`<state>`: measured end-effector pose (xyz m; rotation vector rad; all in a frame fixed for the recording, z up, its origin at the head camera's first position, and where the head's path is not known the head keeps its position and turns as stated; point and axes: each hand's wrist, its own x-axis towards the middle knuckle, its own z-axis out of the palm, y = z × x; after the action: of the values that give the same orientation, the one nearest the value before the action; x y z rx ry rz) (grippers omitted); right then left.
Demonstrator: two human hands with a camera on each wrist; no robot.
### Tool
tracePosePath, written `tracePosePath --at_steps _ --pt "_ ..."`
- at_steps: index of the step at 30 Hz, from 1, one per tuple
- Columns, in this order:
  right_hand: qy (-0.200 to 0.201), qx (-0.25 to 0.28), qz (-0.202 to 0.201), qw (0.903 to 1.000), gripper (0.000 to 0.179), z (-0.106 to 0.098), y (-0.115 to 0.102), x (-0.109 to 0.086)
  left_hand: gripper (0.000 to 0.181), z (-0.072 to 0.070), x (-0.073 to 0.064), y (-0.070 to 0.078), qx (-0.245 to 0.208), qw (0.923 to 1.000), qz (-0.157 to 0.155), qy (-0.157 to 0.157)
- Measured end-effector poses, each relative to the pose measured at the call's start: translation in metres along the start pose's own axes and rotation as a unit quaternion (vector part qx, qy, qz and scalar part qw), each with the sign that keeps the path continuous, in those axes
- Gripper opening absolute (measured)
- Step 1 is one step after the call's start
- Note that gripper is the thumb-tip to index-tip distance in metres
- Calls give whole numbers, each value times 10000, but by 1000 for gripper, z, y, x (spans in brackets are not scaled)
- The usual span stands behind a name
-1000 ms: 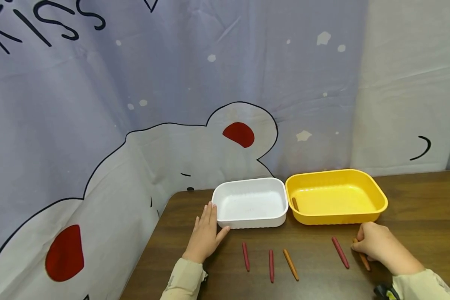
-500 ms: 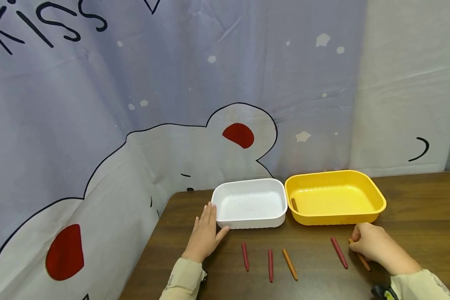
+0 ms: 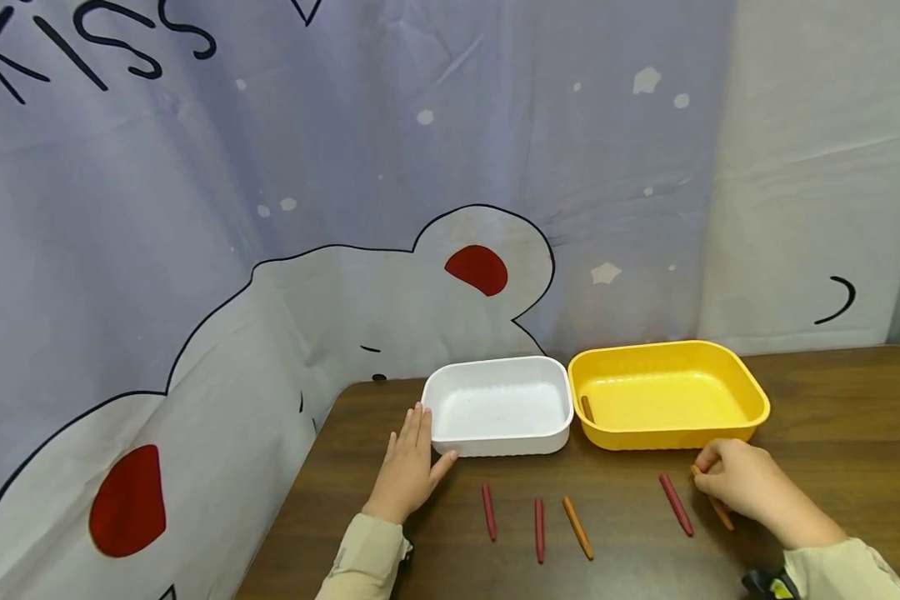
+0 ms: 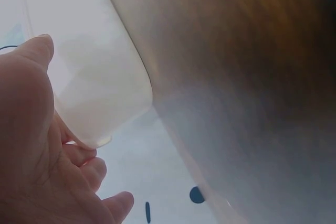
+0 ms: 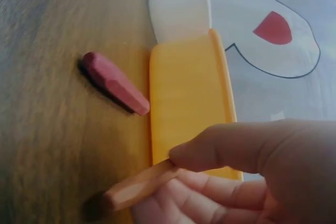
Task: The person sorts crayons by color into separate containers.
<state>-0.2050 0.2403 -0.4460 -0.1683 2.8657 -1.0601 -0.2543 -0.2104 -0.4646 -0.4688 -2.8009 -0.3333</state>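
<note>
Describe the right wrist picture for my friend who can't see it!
A right hand pinches an orange crayon, with a wooden table below. A red crayon lies on the table near a yellow tray, and a white tray sits beside that. Behind hangs a pale cloth with a red shape.

The table (image 3: 840,425) before me is wood-grained brown, the white tray (image 3: 498,404) plain, the yellow tray (image 3: 663,400) bright. I see orange-brown crayons (image 3: 578,528) and dusky red crayons (image 3: 677,505), beige sleeves (image 3: 363,550), lilac-grey cloth (image 3: 480,162) printed with pale stars (image 3: 647,81) and black lettering (image 3: 71,53).
</note>
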Motion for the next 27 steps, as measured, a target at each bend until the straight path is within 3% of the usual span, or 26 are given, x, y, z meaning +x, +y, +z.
tracePosePath --at_steps 6,12,27 --pt "403 119 -119 9990 17 -5 -2 3 79 -1 0 0 21 10000 4 12" --pt "489 739 -118 9960 22 -8 -11 -1 78 -2 0 2 20 10000 17 14" --pt "947 2047 -583 9725 31 -5 -32 4 78 0 0 1 61 10000 14 0"
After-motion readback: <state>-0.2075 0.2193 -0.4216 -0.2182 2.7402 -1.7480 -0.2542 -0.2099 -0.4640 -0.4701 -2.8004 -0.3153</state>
